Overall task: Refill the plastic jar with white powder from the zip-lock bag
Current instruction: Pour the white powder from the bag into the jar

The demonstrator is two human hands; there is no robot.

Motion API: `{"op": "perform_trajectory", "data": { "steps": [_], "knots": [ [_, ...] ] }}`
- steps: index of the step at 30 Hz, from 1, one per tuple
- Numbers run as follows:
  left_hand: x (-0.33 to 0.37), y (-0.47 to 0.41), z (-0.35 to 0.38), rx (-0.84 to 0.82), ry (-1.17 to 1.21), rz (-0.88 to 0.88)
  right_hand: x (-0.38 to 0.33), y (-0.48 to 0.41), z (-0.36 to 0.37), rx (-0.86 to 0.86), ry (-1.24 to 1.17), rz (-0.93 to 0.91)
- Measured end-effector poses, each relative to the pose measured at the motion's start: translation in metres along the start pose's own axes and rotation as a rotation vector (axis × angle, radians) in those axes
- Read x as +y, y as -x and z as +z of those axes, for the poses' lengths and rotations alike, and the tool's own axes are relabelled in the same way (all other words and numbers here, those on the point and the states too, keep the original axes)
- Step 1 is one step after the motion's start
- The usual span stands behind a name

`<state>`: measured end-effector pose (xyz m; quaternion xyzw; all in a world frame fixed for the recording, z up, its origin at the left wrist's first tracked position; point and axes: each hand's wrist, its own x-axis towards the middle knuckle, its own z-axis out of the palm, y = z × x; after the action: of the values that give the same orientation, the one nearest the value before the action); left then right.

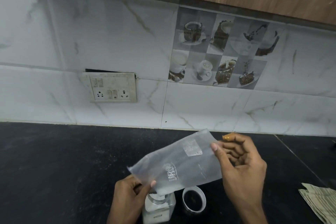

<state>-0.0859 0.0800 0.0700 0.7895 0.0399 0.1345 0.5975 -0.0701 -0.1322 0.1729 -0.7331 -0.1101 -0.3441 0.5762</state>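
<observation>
Counter (54, 160): black, everything sits on it. Folded cloth (320, 200) off to my right, out of the way.

Bag (181, 162): held tilted over the jar, almost see-through empty, remaining powder (164, 190) bunched in the low corner at the jar mouth. Thin soft film, weighs next to nothing now, flops and creases anywhere I don't support it. Slick too, so I'd grip edges, not the flat face.

Right hand (241, 167): pinching the raised far end of the bag, thumb on top, fingers behind. That's the lift point.

Left hand (131, 194): clamped on the low corner, steering it into the opening. Looks like it also steadies the jar, can't confirm contact.

Jar (159, 207): upright, clear rigid plastic, already holding plenty of powder. Light enough to tip if the bag drags on it.

Lid (194, 199): off, lying just right of the jar.

Judgement: pour nearly done, probably needs a shake to clear the corner.
</observation>
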Motion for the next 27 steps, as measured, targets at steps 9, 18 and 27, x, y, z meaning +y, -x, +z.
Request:
{"op": "perform_trajectory", "data": {
  "steps": [9, 18, 27],
  "knots": [
    [-0.0045, -0.0017, 0.0016, 0.018, 0.015, 0.008, 0.0004, -0.0036, 0.0039, -0.01, 0.024, -0.037],
    [-0.0064, -0.0045, 0.0006, 0.012, -0.031, 0.033, 0.0005, -0.0075, 0.0024, 0.014, 0.013, -0.029],
    [-0.0089, -0.0057, 0.0009, 0.025, -0.019, 0.03, 0.0015, -0.008, 0.0064, -0.007, 0.055, -0.061]
  ]
}}
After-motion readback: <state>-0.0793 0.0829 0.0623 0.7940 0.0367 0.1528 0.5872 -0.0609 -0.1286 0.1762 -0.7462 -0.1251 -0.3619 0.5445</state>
